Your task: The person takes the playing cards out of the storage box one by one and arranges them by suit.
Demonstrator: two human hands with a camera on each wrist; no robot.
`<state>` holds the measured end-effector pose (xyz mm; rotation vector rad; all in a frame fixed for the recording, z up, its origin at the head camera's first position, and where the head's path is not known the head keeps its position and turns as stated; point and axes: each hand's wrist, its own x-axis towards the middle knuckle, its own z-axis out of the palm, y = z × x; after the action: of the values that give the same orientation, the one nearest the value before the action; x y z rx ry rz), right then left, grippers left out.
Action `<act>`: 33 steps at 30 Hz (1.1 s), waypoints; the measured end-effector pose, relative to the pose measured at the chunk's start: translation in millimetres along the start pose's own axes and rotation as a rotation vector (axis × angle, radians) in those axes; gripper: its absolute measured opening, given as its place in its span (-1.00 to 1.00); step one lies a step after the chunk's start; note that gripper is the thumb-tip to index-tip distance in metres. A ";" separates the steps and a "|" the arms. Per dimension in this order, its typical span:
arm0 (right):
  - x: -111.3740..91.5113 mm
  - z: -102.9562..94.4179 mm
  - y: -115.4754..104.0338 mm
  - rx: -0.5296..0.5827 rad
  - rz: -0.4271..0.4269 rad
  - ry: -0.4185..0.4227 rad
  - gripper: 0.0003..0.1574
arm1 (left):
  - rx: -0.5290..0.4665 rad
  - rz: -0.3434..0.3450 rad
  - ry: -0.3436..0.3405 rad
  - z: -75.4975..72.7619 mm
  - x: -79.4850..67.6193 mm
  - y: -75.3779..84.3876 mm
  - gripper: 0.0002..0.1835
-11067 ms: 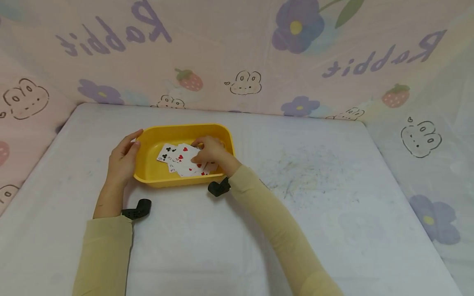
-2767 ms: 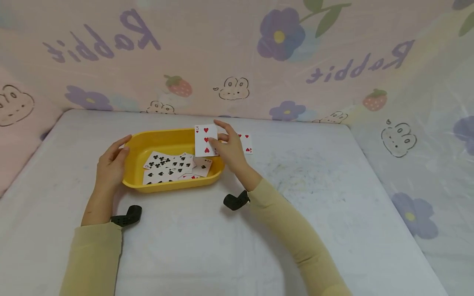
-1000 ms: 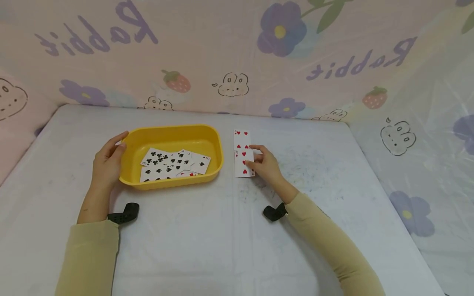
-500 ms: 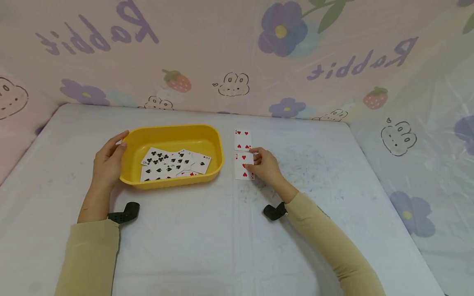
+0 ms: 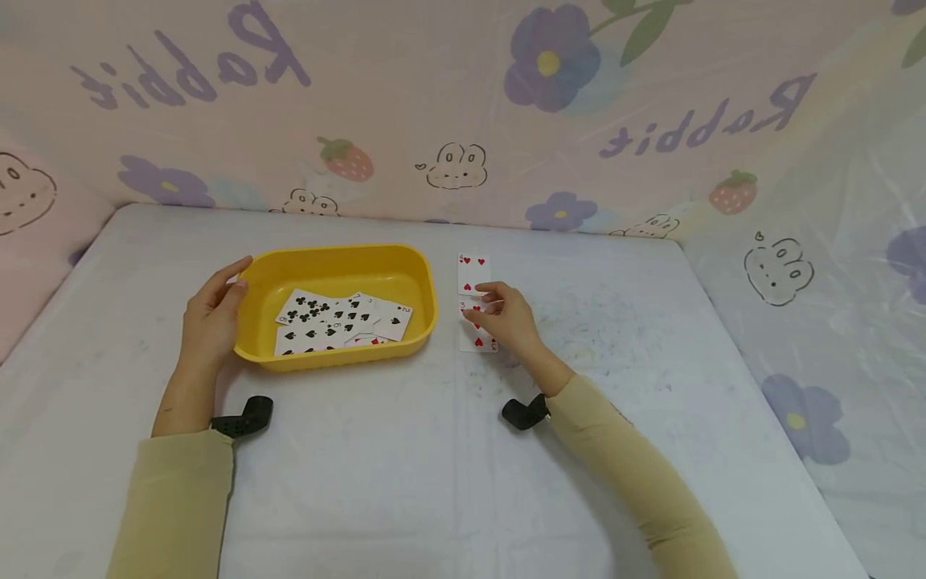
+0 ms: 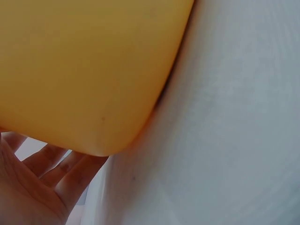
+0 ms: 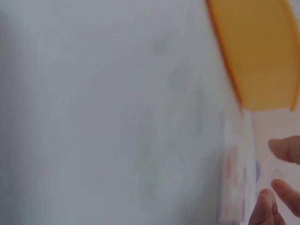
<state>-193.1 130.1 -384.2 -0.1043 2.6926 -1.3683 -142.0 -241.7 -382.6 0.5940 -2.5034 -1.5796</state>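
A yellow plastic tray (image 5: pixel 338 262) lies on the table with several playing cards (image 5: pixel 309 339) loosely overlapping inside. My left hand (image 5: pixel 211 326) is at its left end; in the left wrist view the extended fingers (image 6: pixel 77 180) touch the outer wall. Right of the tray, the four of hearts (image 5: pixel 473 272) lies face up, with the three of hearts (image 5: pixel 472 342) just below it. Over the three hovers my right hand (image 5: pixel 515 323), covering part of both cards. The right wrist view has its thumb (image 7: pixel 287 149) apart from the fingers, nothing between them.
A white cloth covers the table (image 5: pixel 376 466), with faint scribble marks (image 5: pixel 600 322) to the right. Behind and at the sides hangs a printed curtain (image 5: pixel 405 88). Black devices (image 5: pixel 249 416) are strapped on both wrists.
My right hand was in the tray, then carried the three of hearts out and laid it below the four. It has since let go and shifted slightly left. The left hand stays at the tray.
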 end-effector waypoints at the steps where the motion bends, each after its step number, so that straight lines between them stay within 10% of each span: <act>1: 0.4 1.3 -3.0 0.028 -0.001 0.001 -0.38 | 0.000 0.001 0.002 0.0 0.0 -0.2 -0.55; 17: 6.7 27.3 -60.6 0.340 -0.099 0.082 -0.52 | -0.002 0.002 0.002 -0.1 1.4 -0.7 -0.54; 33: 12.2 72.8 -100.8 0.426 -0.113 -0.063 -0.51 | 0.002 0.037 0.007 -0.7 0.5 -0.6 -0.54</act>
<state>-194.5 11.0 -346.2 -0.2564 2.3138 -1.9011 -142.1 -242.7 -382.9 0.5494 -2.4964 -1.5593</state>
